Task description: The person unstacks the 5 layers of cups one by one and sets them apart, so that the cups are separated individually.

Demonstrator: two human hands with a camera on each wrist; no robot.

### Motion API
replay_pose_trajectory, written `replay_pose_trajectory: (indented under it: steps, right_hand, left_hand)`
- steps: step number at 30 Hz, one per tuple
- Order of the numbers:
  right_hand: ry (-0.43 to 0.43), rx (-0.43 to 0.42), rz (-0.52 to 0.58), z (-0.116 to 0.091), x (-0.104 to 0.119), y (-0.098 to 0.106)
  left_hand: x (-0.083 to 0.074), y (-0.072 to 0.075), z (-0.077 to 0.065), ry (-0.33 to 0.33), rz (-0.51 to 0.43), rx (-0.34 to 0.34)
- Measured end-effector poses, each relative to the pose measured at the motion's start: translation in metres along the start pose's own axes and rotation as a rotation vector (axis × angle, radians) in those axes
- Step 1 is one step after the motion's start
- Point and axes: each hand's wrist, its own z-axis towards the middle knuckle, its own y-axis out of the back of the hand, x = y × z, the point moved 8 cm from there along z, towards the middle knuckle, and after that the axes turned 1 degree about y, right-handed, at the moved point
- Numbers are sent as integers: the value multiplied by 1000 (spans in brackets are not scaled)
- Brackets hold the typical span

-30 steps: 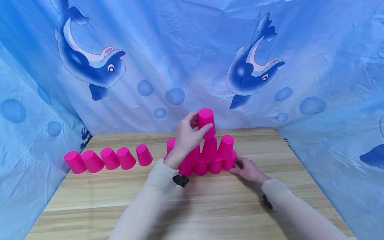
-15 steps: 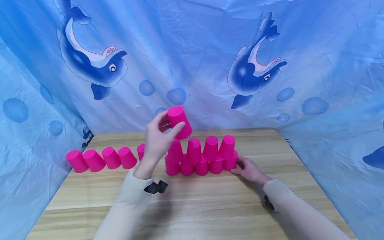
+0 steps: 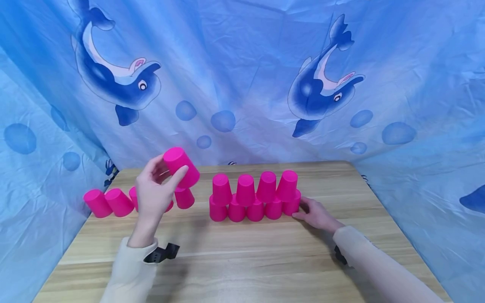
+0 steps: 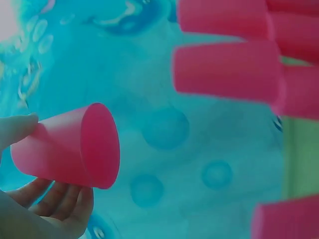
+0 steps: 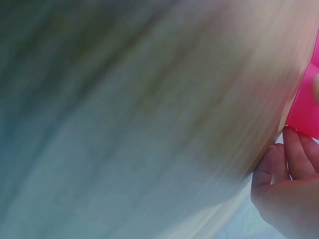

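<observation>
Cup (image 3: 181, 168) tilts mid-air in the left fingers (image 4: 79, 210).

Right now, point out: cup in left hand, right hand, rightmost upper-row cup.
Held pink cup (image 4: 60, 147), left wrist view: outer side wall.
Right hand (image 3: 315, 215), head view: back of the hand.
Rightmost upper-row pink cup (image 3: 287, 187), head view: side wall.

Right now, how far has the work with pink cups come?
Apparently done: a row of cups at left. In hand: one cup, which the left hand has carried away from the stack. Probably left to take down: the stack's two tiers, four cups over five.
</observation>
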Motion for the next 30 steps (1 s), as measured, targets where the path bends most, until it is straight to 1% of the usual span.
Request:
replay_pose_trajectory:
  steps: [5,9,11,14,17,21,24,26,28,30]
  right_hand:
    - [-3,2,-1,0,-2,0]
    - [-3,1,4,1,-3,0]
    - [-4,5,2,1,-2,-1]
    - [-1,7,-3,1,-1,0]
    - [12,3,-12,0,0,1]
    - [9,-1,-14,0,1,2]
    - [-8,1,-16,1,0,2]
    - [-17,2,-17,1,-1,1]
    - [-19,2,-19,1,-2,1]
    - [-20,-1,-16,2,-3,1]
  left_hand:
    - [35,26,-7,85,98,-57]
    - [58,46,-14,159,178,-79]
    - [71,55,-17,206,217,-78]
    - [87,67,-21,273,265,-64]
    - [101,78,-23,331,321,-23]
    - [118,94,-26,380,417,33]
    - [133,107,-28,406,447,71]
    - [144,116,-31,435,473,92]
    - [155,126,-34,479,492,107]
    - [166,136,-36,536,522,105]
